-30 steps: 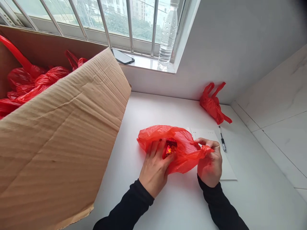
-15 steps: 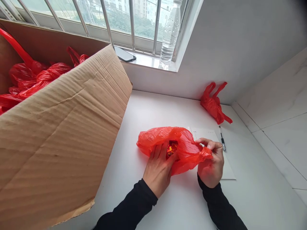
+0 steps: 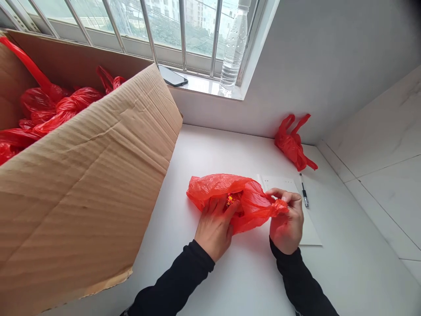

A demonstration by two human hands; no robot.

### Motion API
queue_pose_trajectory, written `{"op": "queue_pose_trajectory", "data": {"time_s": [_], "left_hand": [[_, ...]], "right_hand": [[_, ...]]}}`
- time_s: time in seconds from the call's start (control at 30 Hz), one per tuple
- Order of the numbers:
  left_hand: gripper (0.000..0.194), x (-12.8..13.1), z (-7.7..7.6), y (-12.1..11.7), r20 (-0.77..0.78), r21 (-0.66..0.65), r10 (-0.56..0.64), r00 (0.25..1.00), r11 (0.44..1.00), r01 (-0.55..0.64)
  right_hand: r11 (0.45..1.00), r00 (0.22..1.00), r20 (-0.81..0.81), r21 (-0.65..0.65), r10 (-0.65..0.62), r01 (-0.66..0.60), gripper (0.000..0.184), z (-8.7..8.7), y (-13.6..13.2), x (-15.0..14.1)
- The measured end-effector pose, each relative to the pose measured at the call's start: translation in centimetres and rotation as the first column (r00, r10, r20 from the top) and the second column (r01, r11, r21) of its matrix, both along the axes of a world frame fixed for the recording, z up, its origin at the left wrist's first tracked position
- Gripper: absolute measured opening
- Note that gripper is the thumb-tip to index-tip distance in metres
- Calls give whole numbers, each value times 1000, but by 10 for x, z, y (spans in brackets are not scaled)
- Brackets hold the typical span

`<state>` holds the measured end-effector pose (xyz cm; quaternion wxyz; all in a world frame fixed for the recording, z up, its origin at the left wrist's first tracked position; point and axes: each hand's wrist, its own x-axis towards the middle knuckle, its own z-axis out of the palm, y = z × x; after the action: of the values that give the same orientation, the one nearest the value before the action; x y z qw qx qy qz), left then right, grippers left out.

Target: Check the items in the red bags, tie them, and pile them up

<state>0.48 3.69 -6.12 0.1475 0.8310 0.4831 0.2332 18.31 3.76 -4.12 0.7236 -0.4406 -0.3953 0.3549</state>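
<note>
A thin red plastic bag [image 3: 213,184] lies on its side on the white table, its mouth gaping to the right. My left hand [image 3: 215,226] reaches in at the mouth, thumb and fingers curled about a shiny red-and-gold wrapped thing [image 3: 232,199]. The fingertips and most of that thing are hidden by the bag. At the bag's handle end, my right hand [image 3: 288,221] pinches the bunched red plastic between thumb and fingers, holding the mouth stretched open.
On the left stands a large cardboard box [image 3: 98,175] with several knotted red bags [image 3: 75,103]. Paper [image 3: 311,230] and a pen [image 3: 304,191] lie by my right hand. Another red bag [image 3: 291,145] rests against the wall. A phone [image 3: 173,77] and water bottle [image 3: 233,52] occupy the sill.
My left hand has shifted slightly up and left with the shiny wrapped thing. My right hand keeps its pinch on the bag and has moved a little left.
</note>
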Motion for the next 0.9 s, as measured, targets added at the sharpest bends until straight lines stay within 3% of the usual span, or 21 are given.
{"op": "queue_pose_trajectory", "data": {"time_s": [0.13, 0.33, 0.5, 0.67, 0.77, 0.9], "left_hand": [[76, -2, 2, 1, 45, -1, 40, 998, 999, -40], [44, -4, 4, 2, 63, -17, 107, 992, 994, -106], [36, -3, 0, 7, 54, -4, 135, 989, 991, -135], [40, -5, 1, 13, 80, 24, 175, 981, 984, -178], [31, -8, 1, 17, 119, 46, 215, 969, 974, -221], [21, -12, 14, 11, 240, 141, 213, 947, 958, -252]], "right_hand": [[1000, 1000, -16, 23, 9, -9, 5, -2, 3, 2], [1000, 998, -59, 7, 1, -1, 11, -6, 8, 7], [999, 998, -69, -33, 6, -9, 15, -7, 8, 11], [999, 997, -72, -16, 30, -31, 14, -7, 8, 11], [999, 996, -79, -10, 33, -34, 14, -7, 8, 10], [1000, 996, -91, -12, 26, -27, 14, -5, 8, 9]]}}
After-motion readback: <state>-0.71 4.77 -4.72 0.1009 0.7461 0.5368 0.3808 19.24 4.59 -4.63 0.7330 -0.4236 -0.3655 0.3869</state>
